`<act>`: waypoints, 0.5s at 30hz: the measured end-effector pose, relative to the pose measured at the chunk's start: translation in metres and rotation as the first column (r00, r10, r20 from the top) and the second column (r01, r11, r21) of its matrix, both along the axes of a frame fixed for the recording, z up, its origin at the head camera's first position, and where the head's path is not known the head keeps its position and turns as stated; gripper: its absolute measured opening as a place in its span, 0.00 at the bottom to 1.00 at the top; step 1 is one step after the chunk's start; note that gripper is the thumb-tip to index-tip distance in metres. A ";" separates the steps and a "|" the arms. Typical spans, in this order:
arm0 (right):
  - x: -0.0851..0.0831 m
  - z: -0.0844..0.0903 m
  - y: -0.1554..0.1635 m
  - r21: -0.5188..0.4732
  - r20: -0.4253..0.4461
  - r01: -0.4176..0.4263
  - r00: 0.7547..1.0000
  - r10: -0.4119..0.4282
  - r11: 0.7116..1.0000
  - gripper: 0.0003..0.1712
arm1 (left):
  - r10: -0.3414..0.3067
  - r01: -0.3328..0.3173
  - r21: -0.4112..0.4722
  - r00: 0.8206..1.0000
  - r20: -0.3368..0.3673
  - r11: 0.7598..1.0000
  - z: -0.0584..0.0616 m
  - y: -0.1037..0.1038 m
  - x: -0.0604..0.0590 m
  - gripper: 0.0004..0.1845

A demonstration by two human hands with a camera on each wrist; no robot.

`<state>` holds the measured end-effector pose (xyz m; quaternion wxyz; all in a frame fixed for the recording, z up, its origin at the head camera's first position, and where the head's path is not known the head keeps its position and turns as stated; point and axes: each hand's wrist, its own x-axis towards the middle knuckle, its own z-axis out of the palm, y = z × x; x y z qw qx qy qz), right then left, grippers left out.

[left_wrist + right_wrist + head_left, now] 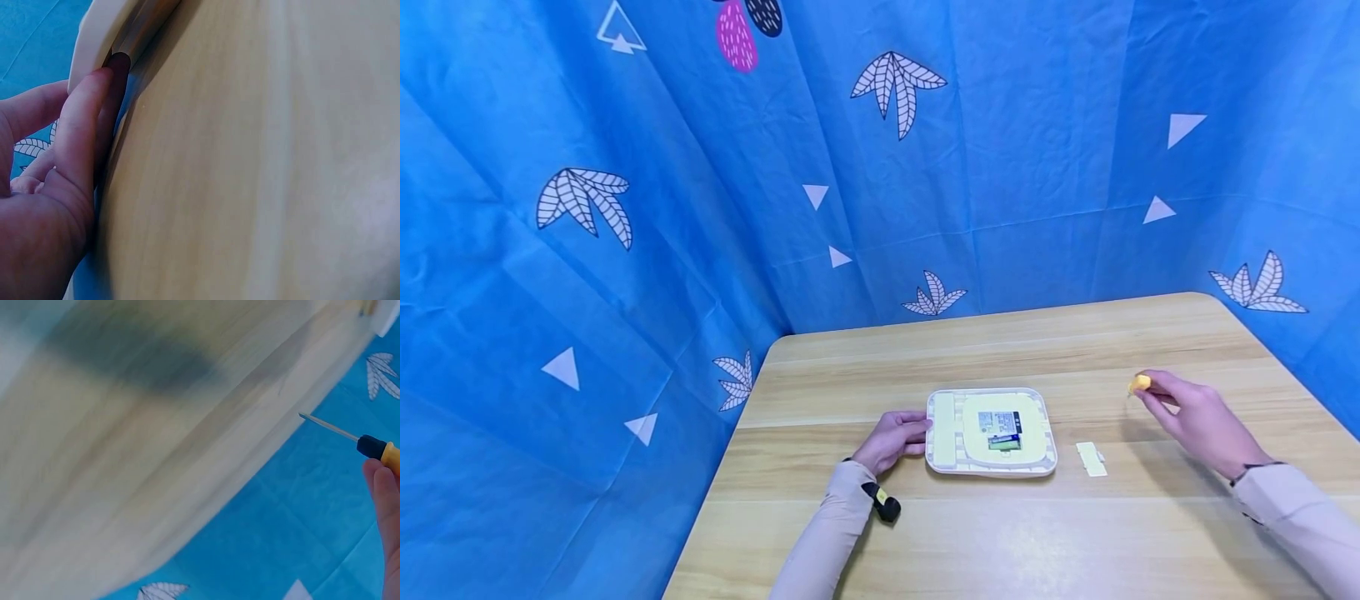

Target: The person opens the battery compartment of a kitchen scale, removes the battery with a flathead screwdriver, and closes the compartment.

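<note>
A white flat device point(951, 467) with rounded corners lies on the table, its inset panel facing up. At the panel's middle is a small open compartment point(1000, 429) with a printed label and a green battery-like cylinder. My left hand point(892, 442) grips the device's left edge; in the left wrist view, fingers curl around the white rim point(94, 47). Raised over the table to the right, my right hand point(1198, 417) pinches a screwdriver point(373, 447) with a yellow handle, black collar and thin metal shaft. A small white cover point(1092, 459) lies between the device and that hand.
The wooden table point(1000, 533) has rounded far corners. Blue patterned cloth point(1037, 167) hangs behind it and along both sides. A black wrist strap piece point(883, 504) sits on the left forearm.
</note>
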<state>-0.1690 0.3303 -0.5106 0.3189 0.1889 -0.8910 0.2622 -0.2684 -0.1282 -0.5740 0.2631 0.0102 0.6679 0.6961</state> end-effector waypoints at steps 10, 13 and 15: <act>-0.003 -0.006 -0.001 0.205 -0.046 -0.032 0.998 0.042 0.978 0.22 | 0.009 -0.009 0.005 1.000 0.002 1.000 -0.001 0.000 0.000 0.24; -0.003 -0.008 -0.003 0.227 -0.029 -0.040 0.998 0.048 0.973 0.23 | 0.007 -0.007 0.008 1.000 0.002 1.000 -0.001 0.001 0.000 0.23; -0.003 -0.010 -0.003 0.235 -0.005 -0.054 0.998 0.057 0.970 0.24 | 0.004 -0.004 0.009 1.000 0.000 1.000 -0.001 0.001 0.000 0.23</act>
